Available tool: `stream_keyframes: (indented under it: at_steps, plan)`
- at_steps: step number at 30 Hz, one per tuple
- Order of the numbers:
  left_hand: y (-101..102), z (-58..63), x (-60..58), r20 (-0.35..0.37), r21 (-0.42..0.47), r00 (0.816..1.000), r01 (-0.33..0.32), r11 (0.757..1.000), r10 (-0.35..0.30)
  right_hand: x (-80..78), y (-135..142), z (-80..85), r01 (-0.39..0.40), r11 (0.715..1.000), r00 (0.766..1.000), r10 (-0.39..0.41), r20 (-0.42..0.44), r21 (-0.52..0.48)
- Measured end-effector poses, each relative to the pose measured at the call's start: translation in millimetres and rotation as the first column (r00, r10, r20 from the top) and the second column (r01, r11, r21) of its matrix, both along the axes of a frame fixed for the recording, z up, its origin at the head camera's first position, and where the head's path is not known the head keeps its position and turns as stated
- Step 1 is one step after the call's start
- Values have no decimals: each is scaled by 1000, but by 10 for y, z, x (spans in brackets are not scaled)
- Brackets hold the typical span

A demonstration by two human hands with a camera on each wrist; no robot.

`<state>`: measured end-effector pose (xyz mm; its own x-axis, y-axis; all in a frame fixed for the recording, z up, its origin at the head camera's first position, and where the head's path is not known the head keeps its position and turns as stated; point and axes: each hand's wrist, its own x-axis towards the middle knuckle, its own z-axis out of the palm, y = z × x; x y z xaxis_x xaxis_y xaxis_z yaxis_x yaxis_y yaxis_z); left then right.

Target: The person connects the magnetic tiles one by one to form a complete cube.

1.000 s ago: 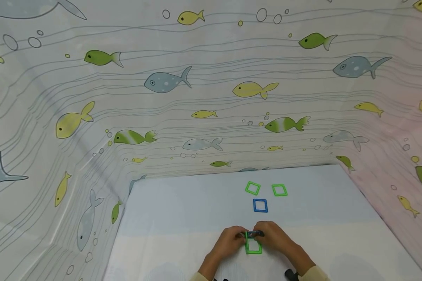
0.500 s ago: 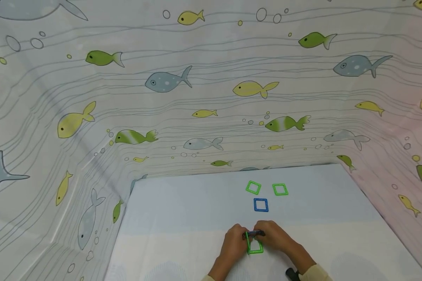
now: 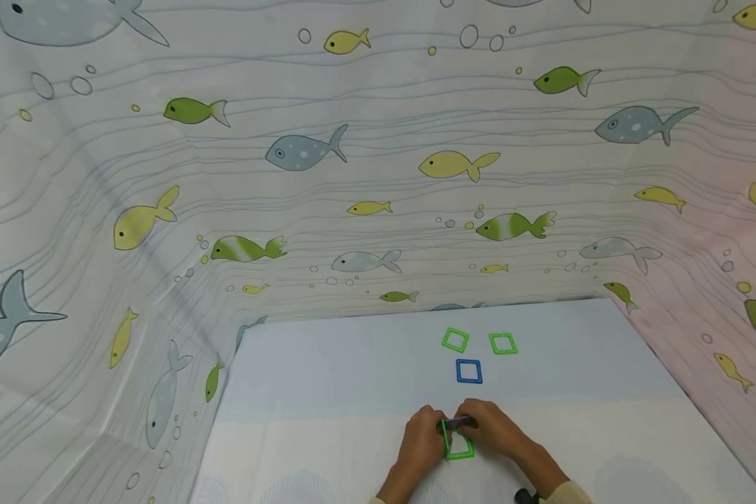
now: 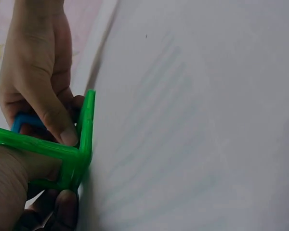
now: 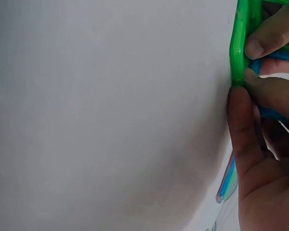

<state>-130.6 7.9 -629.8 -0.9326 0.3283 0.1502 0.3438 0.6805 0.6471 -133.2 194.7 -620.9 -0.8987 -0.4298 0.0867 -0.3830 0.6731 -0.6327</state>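
Two green square frames and a blue one meet at a corner between the hands. One green frame (image 3: pixel 460 456) lies on the table, and another (image 3: pixel 444 437) stands up along its left side. The blue square frame (image 3: pixel 458 423) stands at the far side. My left hand (image 3: pixel 421 439) grips the standing green frame, its thumb (image 5: pixel 274 36) reaching through the opening. My right hand (image 3: pixel 490 424) pinches the blue frame near the corner; in the left wrist view its thumb (image 4: pixel 65 130) presses where the green frames meet. The fingers hide much of the blue frame.
Farther back on the white table (image 3: pixel 302 392) lie a blue square frame (image 3: pixel 469 371) and two green ones, on the left (image 3: pixel 456 340) and right (image 3: pixel 503 343). A fish-print curtain (image 3: pixel 378 175) rises behind the table's far edge.
My left hand has shifted slightly right and its forearm has swung to a steeper angle. My right hand keeps nearly the same place on the frames. The head view has tipped slightly.
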Motion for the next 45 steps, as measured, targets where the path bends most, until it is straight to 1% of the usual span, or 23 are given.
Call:
stream_keyframes:
  at_steps: [3, 7, 9, 11, 13, 15, 17, 19, 20, 22, 25, 27, 30, 32, 36, 38, 43, 45]
  plan:
    - [16, -18, 25, 5, 4, 1000, -9, 1000, 9, 10, 70, -37, 6, 1000, 999, -6, 52, -17]
    - [41, -7, 52, 21, -7, 999, -33, 999, 33, 0, 229, -26, 18, 999, 995, -13, 101, -45]
    - [49, -5, 55, 37, -10, 998, -47, 999, 48, -32, 315, 6, 52, 997, 994, -47, 98, -51]
    - [50, -12, 54, 49, -12, 997, -61, 998, 61, -81, 404, 57, 120, 991, 990, -115, 84, -56]
    - [48, -18, 51, 62, -13, 995, -72, 997, 72, -154, 485, 118, 214, 975, 976, -211, 62, -58]
    - [45, -22, 46, 67, -10, 995, -78, 997, 79, -247, 572, 167, 304, 952, 953, -303, 28, -44]
    - [37, -22, 35, 68, -2, 994, -85, 996, 85, -369, 658, 189, 373, 928, 928, -373, -26, 0]
    - [35, -15, 27, 71, 10, 994, -85, 996, 84, -494, 757, 195, 421, 906, 906, -416, -80, 49]
    - [36, -13, 27, 73, 16, 994, -83, 996, 82, -555, 812, 188, 436, 897, 898, -428, -105, 72]
    - [39, -8, 31, 84, 24, 994, -78, 997, 76, -667, 924, 170, 455, 884, 888, -442, -124, 103]
    - [38, 0, 48, 108, 29, 991, -79, 996, 75, -817, 1065, 136, 452, 884, 892, -447, -70, 122]
    - [36, 6, 56, 114, 27, 990, -85, 996, 82, -907, 1124, 124, 436, 890, 898, -439, -4, 132]
    - [35, 9, 56, 122, 23, 988, -97, 995, 93, -1032, 1163, 105, 407, 899, 903, -423, 76, 161]
    - [48, 5, 58, 124, 20, 988, -100, 995, 96, -1092, 1179, 86, 386, 905, 908, -408, 101, 181]
    - [58, 3, 54, 120, 16, 987, -110, 994, 107, -1198, 1179, 58, 344, 911, 919, -376, 115, 226]
    - [58, -2, 59, 111, 16, 988, -109, 994, 107, -1226, 1171, 54, 327, 910, 925, -364, 113, 255]
    - [55, -14, 65, 103, 24, 990, -101, 995, 98, -1250, 1154, 69, 323, 897, 928, -363, 83, 302]
    - [50, -19, 65, 110, 24, 989, -107, 994, 104, -1246, 1150, 68, 338, 890, 924, -375, 72, 306]
